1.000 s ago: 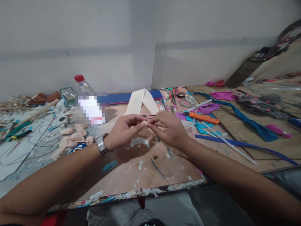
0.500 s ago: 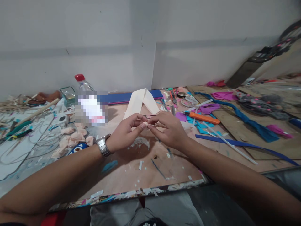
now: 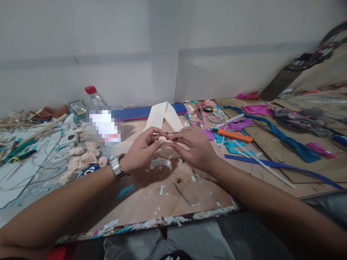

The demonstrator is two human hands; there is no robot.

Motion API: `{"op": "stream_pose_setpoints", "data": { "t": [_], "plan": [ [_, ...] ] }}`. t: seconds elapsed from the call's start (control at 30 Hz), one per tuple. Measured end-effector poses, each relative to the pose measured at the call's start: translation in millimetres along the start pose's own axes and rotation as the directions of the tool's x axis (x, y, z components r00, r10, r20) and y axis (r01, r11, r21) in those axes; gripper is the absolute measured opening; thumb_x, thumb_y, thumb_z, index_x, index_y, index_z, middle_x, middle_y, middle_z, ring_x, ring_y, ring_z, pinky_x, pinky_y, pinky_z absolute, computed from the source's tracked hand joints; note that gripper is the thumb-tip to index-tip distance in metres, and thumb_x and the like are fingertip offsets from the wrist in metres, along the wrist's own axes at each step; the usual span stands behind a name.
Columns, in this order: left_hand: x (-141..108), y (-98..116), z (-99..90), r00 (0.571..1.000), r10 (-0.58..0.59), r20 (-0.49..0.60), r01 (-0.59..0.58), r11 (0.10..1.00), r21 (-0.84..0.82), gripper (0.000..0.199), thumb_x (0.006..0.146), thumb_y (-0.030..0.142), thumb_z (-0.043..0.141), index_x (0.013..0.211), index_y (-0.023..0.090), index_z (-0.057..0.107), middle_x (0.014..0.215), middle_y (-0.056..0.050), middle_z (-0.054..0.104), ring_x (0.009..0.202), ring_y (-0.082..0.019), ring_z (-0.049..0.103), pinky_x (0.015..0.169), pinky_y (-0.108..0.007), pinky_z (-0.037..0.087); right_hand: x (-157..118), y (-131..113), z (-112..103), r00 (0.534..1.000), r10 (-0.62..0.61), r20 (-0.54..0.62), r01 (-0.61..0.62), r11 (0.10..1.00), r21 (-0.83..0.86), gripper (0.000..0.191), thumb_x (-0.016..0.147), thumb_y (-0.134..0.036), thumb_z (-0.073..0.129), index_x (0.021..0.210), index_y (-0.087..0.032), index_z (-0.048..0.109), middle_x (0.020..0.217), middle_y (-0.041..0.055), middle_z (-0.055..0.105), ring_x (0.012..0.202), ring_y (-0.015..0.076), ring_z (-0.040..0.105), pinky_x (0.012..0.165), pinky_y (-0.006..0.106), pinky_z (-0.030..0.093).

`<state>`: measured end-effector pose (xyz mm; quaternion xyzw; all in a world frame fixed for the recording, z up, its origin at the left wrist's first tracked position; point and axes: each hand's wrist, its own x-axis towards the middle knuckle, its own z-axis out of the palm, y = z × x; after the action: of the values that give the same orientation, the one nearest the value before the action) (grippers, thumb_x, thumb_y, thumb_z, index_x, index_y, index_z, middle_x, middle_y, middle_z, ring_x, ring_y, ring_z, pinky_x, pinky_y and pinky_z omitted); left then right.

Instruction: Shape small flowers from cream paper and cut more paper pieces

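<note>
My left hand (image 3: 142, 147), with a metal watch on its wrist, pinches a small pale peach paper roll (image 3: 162, 139) between thumb and fingers. Facing it, my right hand (image 3: 193, 146) has its thumb and fingertips drawn together at the roll's right side; what they grip is too small to make out. A thin dark stem or wire (image 3: 173, 133) shows between the hands. Just behind them a cream paper strip (image 3: 156, 115) rises to a folded peak, its two lower ends hidden behind my hands. Under the hands lies a clear, crinkled film scrap (image 3: 161, 164).
On the left are a red-capped bottle (image 3: 92, 92), peach crumpled paper pieces (image 3: 86, 159), green-handled pliers (image 3: 21, 150) and a cable. To the right lie an orange utility knife (image 3: 234, 135), a white glue stick (image 3: 267, 168), a blue strip (image 3: 282, 167) and coloured paper scraps (image 3: 241, 124).
The peach roll has shifted slightly left in my left fingers and shows its round face more. My right fingertips have come a little away from the left ones.
</note>
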<state>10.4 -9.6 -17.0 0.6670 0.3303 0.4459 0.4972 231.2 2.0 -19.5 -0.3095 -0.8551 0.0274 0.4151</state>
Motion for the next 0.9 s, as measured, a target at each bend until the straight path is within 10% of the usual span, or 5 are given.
{"op": "stream_pose_setpoints", "data": {
  "t": [0.9],
  "plan": [
    [-2.1,-2.7,2.6,0.997,-0.012,0.080,0.014,1.000,-0.024,0.030,0.101,0.046,0.064,0.113,0.020,0.054,0.111,-0.009,0.071,0.095,-0.018,0.070,0.082,-0.030,0.053,0.9,-3.1,0.1,0.999,0.019,0.030,-0.020,0.999,0.032,0.018,0.100,-0.040,0.066,0.101,-0.024,0.072,0.096,0.0050,0.080,0.091,0.0234,0.071,0.086,0.041,0.047]
  ]
}}
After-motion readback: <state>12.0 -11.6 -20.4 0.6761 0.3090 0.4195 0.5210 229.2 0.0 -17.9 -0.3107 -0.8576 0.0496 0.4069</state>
